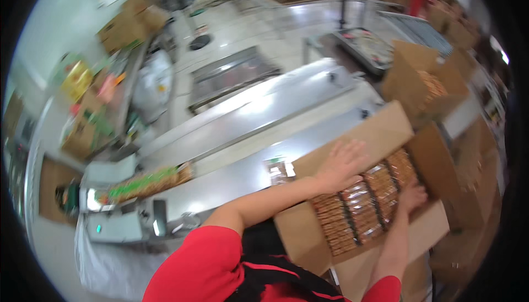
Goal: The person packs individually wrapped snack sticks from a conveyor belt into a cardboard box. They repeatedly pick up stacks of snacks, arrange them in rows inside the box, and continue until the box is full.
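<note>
An open cardboard box (308, 236) stands before me at the lower right with its flaps folded outward. Rows of brown items in clear plastic packs (363, 209) lie side by side inside it. My left hand (341, 167) rests spread over the far flap and the inner edge of the box, beside the packs. At the right end of the rows, my right hand (412, 196) reaches into the box and touches a pack; its fingertips are blurred, and I cannot tell whether they grip it.
A long metal table (231, 194) carries a green-labelled pack (142, 184) at its left end, near a grey machine (113, 225). Another open box with packs (413, 91) stands at the upper right. More cartons (471, 178) crowd the right side. A low metal-topped stand (233, 75) is beyond the tables.
</note>
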`<state>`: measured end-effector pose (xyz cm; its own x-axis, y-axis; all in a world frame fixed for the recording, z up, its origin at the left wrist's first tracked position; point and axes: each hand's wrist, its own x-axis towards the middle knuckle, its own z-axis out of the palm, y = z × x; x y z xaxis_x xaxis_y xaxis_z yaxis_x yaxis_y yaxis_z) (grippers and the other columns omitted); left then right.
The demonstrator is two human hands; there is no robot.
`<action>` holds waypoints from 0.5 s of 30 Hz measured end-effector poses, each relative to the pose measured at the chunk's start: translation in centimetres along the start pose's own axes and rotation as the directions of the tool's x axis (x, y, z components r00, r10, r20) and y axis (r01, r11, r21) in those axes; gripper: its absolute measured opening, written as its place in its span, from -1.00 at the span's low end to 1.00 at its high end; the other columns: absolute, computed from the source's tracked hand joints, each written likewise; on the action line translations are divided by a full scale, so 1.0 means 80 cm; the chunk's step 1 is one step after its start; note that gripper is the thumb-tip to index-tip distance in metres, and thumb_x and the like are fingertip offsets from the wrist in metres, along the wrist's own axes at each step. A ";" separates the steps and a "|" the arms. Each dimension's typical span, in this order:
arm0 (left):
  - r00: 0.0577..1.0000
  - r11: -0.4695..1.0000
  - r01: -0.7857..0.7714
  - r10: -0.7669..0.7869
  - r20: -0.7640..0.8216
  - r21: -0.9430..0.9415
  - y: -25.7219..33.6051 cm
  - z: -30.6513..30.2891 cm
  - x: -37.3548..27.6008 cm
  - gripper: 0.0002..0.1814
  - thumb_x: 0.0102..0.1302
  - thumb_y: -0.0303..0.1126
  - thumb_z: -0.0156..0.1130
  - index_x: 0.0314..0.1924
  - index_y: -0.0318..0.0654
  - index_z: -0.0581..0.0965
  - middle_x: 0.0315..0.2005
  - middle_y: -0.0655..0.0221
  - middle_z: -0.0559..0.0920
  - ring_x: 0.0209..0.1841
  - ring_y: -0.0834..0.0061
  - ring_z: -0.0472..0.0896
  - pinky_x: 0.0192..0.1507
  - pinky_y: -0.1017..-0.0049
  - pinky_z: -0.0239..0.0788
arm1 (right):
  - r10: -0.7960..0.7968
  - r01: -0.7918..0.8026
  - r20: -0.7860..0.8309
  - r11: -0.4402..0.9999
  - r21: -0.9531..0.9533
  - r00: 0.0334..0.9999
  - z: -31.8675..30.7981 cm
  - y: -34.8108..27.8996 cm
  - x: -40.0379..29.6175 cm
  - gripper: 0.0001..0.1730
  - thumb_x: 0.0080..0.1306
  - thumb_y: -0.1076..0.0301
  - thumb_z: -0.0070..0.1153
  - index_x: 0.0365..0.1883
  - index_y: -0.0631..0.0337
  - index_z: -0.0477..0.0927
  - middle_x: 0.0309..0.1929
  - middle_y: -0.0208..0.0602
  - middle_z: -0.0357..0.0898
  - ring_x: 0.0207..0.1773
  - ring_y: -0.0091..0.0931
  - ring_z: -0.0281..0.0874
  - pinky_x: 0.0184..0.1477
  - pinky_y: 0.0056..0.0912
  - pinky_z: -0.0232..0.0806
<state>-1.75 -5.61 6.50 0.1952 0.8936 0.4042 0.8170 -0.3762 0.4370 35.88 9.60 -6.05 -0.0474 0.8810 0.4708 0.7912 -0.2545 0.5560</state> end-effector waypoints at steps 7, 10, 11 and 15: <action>0.266 0.153 0.927 -0.912 -0.312 0.343 -0.199 -0.290 -0.485 -0.02 0.44 0.30 0.16 0.64 -0.09 0.15 0.66 0.11 0.08 0.70 0.03 -0.02 0.59 -0.29 -0.24 | 0.335 -0.306 -0.086 0.921 0.242 0.938 0.016 -0.020 0.020 -0.23 0.51 -0.42 -0.07 0.13 0.15 0.63 0.10 0.21 0.58 0.01 0.07 0.62 0.09 0.29 0.46; -0.024 -0.178 0.922 -0.913 -0.408 0.344 -0.186 -0.378 -0.625 0.04 0.45 0.46 -0.02 0.65 -0.13 0.12 0.68 0.19 0.06 0.71 0.10 -0.08 0.60 -0.30 -0.34 | 0.362 -0.245 -0.209 0.866 0.435 0.909 -0.057 -0.056 0.009 -0.18 0.51 -0.38 -0.01 0.38 0.14 0.51 0.39 0.14 0.47 0.30 0.05 0.52 0.24 0.21 0.39; -0.065 -0.223 0.912 -0.908 -0.414 0.345 -0.182 -0.390 -0.657 0.05 0.45 0.48 -0.07 0.65 -0.15 0.12 0.68 0.20 0.06 0.72 0.11 -0.09 0.60 -0.30 -0.36 | 0.349 -0.179 -0.235 0.825 0.536 0.907 -0.090 -0.075 0.010 -0.18 0.51 -0.37 0.00 0.42 0.14 0.48 0.43 0.12 0.44 0.35 0.03 0.49 0.25 0.21 0.37; -0.095 -0.266 0.879 -0.911 -0.401 0.396 -0.191 -0.383 -0.719 0.07 0.50 0.50 -0.31 0.64 -0.29 0.10 0.67 0.18 0.06 0.72 0.12 -0.16 0.60 -0.31 -0.47 | 0.196 0.214 -0.350 0.499 0.840 0.916 -0.255 -0.183 -0.030 -0.15 0.59 -0.21 -0.04 0.63 0.17 0.19 0.66 0.17 0.03 0.67 0.04 -0.01 0.59 0.29 -0.12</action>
<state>-42.06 -58.75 1.22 -0.9805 0.1598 -0.1142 0.1693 0.9824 -0.0787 11.96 3.09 -1.36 -0.1018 0.6171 0.7802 0.8965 0.3968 -0.1969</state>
